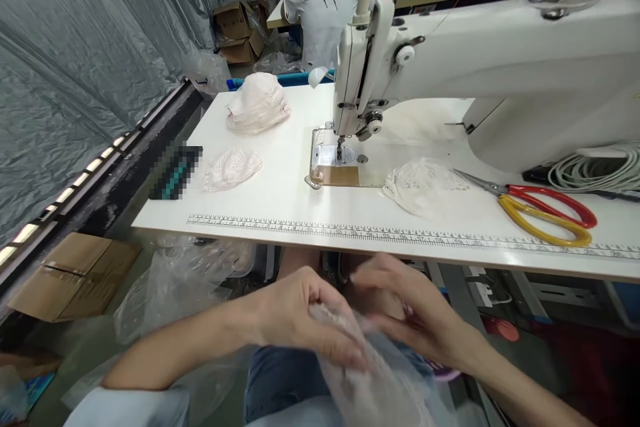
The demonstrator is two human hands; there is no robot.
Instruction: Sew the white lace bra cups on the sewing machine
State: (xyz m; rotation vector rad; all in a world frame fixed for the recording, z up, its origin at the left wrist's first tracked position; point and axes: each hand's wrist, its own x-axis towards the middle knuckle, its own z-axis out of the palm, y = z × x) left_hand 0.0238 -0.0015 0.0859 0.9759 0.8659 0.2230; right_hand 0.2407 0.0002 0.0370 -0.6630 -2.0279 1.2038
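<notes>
Over my lap, below the table edge, my left hand [317,323] is closed on a piece of sheer white lace fabric [377,380], thumb on top. The fabric hangs down toward my legs and is partly blurred. Close by on the right is my right hand [415,303], slightly smeared by motion. Its fingers are curved and apart from the thumb, which is near the fabric's upper edge; whether it touches is unclear. On the table above lie a white lace piece [423,185] by the needle plate and a smaller lace piece [233,169] at the left.
A white sewing machine [450,47] stands across the table [285,200]. Scissors [545,210] with red and yellow handles lie at the right. Stacked pale cups [257,103] sit at the back left. A cardboard box [75,273] is on the floor. A person [327,7] sits ahead.
</notes>
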